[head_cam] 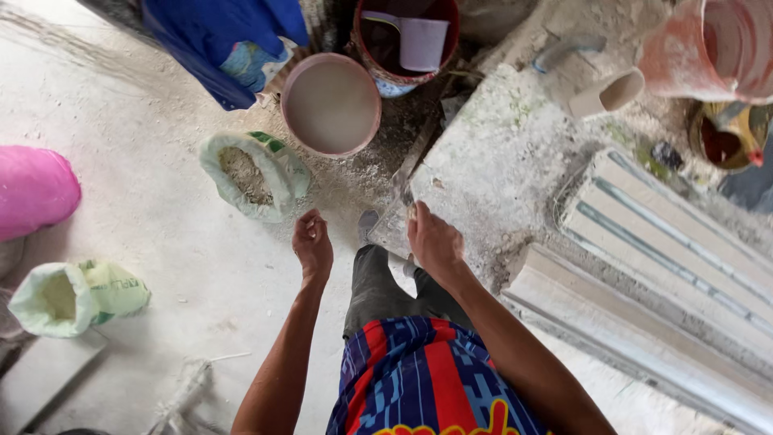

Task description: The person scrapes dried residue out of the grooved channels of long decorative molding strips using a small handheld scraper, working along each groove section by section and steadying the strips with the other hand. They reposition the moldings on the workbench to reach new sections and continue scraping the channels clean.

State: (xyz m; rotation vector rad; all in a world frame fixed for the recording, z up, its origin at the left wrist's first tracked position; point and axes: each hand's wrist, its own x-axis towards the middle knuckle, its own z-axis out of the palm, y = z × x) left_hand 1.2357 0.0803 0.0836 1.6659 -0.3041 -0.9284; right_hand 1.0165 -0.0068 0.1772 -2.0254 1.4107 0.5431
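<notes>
Fingers (pixel 417 216) of the right hand (pixel 433 242) curl over the near edge of the dusty grey stone slab (pixel 491 161), their tips hidden. Left hand (pixel 312 244) hangs loosely curled and empty above the pale concrete floor (pixel 161 217).

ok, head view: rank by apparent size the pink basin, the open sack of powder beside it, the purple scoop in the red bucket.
1. pink basin, largest.
2. open sack of powder: close to the basin in span, so this order is unsure.
3. purple scoop, clearly smallest, partly hidden inside the red bucket.
</notes>
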